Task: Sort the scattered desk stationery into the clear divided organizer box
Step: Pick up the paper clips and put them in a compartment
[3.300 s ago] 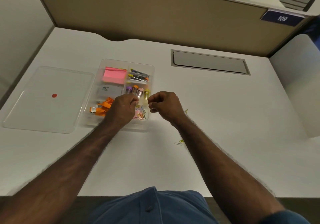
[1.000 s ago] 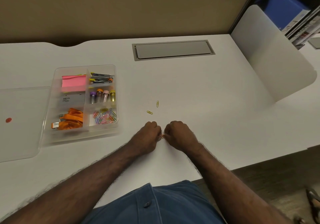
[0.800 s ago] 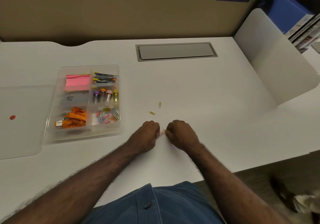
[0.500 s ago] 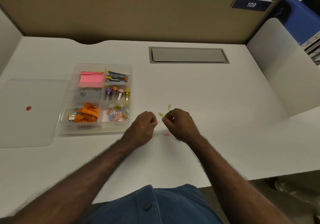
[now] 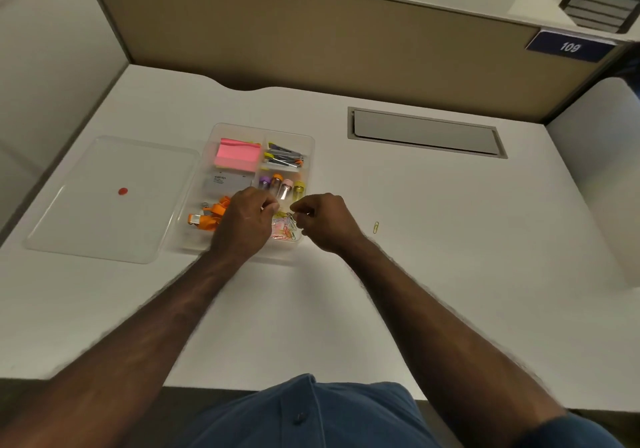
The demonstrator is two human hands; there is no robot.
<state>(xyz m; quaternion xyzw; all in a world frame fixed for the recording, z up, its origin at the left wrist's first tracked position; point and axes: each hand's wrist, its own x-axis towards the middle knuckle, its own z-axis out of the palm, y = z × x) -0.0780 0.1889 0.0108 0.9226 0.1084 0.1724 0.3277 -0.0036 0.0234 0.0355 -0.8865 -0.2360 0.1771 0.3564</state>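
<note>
I am looking at an office cubicle: a white desk (image 5: 433, 239) backed by a tan partition panel (image 5: 311, 39), a grey cable hatch (image 5: 426, 133) set in the desk just below that panel, and a blue "109" number plate (image 5: 569, 47) at the panel's top right corner.

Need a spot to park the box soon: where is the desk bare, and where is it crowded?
Bare desk runs right of the organizer box, below the grey hatch, except one yellow paperclip. Crowded: left, where the lid adjoins the box and both hands hover.
</note>
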